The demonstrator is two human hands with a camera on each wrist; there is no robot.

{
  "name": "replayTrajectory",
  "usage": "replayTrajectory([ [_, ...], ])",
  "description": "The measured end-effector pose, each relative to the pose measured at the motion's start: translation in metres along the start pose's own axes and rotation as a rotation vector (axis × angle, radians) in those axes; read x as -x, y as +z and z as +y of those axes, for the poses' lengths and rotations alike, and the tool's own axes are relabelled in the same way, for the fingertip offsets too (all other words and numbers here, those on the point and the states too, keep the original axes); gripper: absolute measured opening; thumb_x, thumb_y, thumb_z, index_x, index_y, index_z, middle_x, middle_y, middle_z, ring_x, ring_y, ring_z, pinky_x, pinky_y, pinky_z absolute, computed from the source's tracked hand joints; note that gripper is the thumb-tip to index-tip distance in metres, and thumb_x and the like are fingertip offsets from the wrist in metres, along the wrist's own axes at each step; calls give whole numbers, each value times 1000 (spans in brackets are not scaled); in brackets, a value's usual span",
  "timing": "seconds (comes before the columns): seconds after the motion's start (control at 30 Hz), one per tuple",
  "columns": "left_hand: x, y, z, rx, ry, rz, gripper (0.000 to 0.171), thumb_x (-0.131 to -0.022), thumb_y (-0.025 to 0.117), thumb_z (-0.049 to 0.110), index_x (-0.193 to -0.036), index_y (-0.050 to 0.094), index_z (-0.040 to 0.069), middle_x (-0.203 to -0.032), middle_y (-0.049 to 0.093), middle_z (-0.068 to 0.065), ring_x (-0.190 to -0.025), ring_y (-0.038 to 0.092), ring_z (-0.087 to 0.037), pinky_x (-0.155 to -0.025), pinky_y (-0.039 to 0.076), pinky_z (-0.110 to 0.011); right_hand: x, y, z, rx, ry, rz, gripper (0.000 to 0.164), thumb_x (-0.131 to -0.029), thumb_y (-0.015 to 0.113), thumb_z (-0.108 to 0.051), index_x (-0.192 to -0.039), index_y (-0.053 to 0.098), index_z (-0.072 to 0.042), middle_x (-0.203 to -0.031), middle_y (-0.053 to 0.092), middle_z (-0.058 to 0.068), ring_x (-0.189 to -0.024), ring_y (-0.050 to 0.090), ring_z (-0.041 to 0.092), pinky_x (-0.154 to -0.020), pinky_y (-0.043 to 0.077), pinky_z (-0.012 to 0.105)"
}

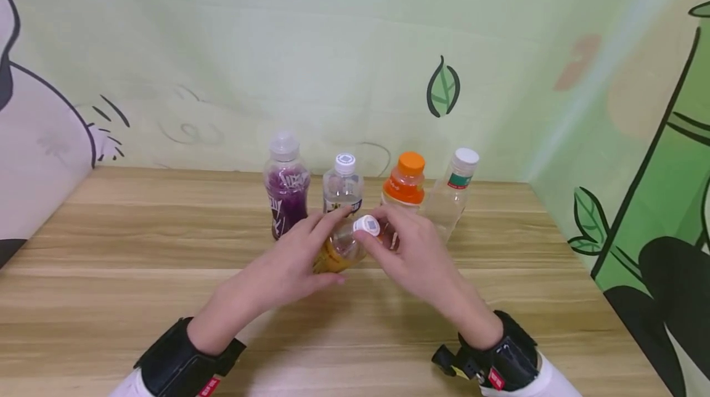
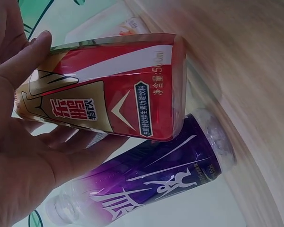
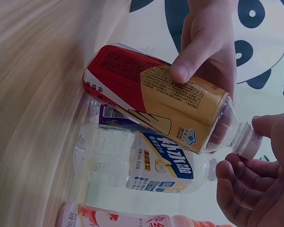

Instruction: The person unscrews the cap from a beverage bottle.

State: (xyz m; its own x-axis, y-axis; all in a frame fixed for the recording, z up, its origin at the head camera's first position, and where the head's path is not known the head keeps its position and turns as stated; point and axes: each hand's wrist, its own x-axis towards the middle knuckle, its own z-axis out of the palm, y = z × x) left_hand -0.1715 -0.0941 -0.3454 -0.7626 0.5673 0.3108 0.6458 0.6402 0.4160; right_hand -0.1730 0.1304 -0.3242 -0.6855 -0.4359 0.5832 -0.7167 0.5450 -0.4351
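My left hand (image 1: 294, 261) grips a red and gold drink bottle (image 2: 118, 90) around its upper body, thumb on one side and fingers on the other. The bottle is raised off the table and leans, its neck toward my right hand (image 1: 413, 252). Thumb and fingers of that right hand pinch the white cap (image 3: 251, 144) on the bottle's neck. In the head view the fingers partly cover the bottle (image 1: 341, 249). Close behind it stand a purple-labelled bottle (image 1: 286, 190) and a clear bottle (image 1: 342, 184) with a white cap.
Farther right stand an orange-capped bottle (image 1: 407, 184) and a tall clear bottle (image 1: 452, 193) with a white cap and green band. All stand on a wood-grain table (image 1: 138, 298), near its back edge. A printed green backdrop (image 1: 222, 76) rises behind the table.
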Motion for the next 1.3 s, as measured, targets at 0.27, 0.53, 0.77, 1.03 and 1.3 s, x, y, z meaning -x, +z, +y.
replayTrajectory([
  [0.27,-1,1,0,5,-35,-1,94,-76,87,33,-147,33,2,-133,51,-12,-121,53,-25,-100,41,-35,1,3,-1,-28,9,22,23,-93,71,-26,-106,65,-8,-81,55,-9,-67,53,8,-56,44,18],
  [0.53,-2,3,-1,3,-24,8,87,-76,87,31,-141,39,0,-125,55,-10,-114,56,-22,-96,44,-32,1,1,-4,-2,104,45,23,-92,72,-30,-102,68,-10,-85,57,-9,-70,53,6,-58,45,19],
  [0.77,-2,3,-1,18,-34,0,83,-78,85,33,-142,40,6,-125,56,-6,-109,60,-17,-90,47,-28,1,-2,-8,-19,180,6,20,-90,74,-24,-101,66,-10,-82,56,-8,-70,53,8,-60,47,19],
  [1.03,-2,3,-2,23,-31,14,82,-78,85,35,-142,42,6,-122,59,-4,-103,63,-14,-86,48,-26,1,-1,-8,-33,125,11,20,-90,74,-17,-102,63,-5,-82,51,-4,-69,48,9,-58,42,19],
  [1.3,-3,1,-4,43,-38,-2,81,-78,85,35,-142,44,6,-126,59,-5,-106,63,-16,-89,48,-28,0,0,-5,-42,40,8,23,-90,74,-13,-108,65,-2,-85,50,-4,-72,47,9,-59,41,18],
])
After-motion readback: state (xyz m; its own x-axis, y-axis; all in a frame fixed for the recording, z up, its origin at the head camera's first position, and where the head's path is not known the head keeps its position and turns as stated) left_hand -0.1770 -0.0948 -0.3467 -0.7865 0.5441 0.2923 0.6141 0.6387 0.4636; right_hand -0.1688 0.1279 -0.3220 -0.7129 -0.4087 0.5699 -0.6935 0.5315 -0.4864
